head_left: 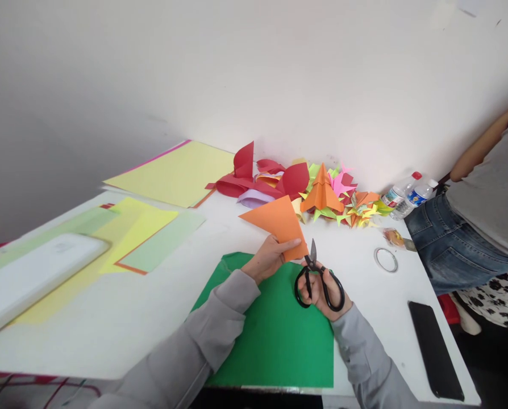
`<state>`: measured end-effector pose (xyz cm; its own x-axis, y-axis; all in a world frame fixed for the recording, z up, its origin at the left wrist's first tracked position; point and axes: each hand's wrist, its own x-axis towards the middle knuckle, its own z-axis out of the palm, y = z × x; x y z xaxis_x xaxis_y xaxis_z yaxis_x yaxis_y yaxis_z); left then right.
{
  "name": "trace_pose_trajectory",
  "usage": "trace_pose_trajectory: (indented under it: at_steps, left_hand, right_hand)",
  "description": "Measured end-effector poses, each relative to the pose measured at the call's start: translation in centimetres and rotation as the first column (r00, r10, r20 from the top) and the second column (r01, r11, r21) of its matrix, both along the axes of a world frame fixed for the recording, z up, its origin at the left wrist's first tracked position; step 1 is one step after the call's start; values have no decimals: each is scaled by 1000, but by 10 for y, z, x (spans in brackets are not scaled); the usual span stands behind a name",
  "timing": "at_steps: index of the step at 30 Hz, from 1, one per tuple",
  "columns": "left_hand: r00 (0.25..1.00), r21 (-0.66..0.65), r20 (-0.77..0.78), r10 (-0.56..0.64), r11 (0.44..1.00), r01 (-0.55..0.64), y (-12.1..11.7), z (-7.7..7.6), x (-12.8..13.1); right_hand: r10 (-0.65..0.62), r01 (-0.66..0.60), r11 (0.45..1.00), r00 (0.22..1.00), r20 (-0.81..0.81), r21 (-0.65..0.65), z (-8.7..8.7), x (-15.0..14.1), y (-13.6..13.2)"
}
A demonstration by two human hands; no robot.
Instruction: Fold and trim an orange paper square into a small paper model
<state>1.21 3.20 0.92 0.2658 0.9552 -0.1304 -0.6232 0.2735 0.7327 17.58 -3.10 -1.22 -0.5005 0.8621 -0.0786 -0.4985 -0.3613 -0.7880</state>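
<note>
In my left hand (pixel 267 258) is a folded piece of orange paper (pixel 282 224), pinched between thumb and fingers near its lower edge. My right hand (pixel 322 289) grips black-handled scissors (pixel 312 258) by their loops. The blades are spread and point away from me, right at the orange paper's lower right corner; I cannot tell whether the paper lies between them. Beneath both hands lies a large green sheet (pixel 279 346) on the white table (pixel 79 352).
Behind my hands stand red paper shapes (pixel 245 170) and an orange folded paper plane (pixel 322 193). Yellow sheets (pixel 173 176) and a white box-like object (pixel 45 278) lie left. Rightward are bottles (pixel 416 199), a tape roll (pixel 386 259), a black phone (pixel 435 349) and another person (pixel 484 199).
</note>
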Motion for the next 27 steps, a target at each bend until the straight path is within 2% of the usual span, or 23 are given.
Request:
trace_pose_trajectory:
  at_steps: [21,27]
  left_hand:
    - [999,56,19,43,997,-44,4,-4,-1]
    - [1000,59,11,23,998,-24,4,-4,-1]
  right_hand:
    - [-71,70,997,997,30,38,1,-4,0]
    - [-57,57,998,998,18,26,1,-4,0]
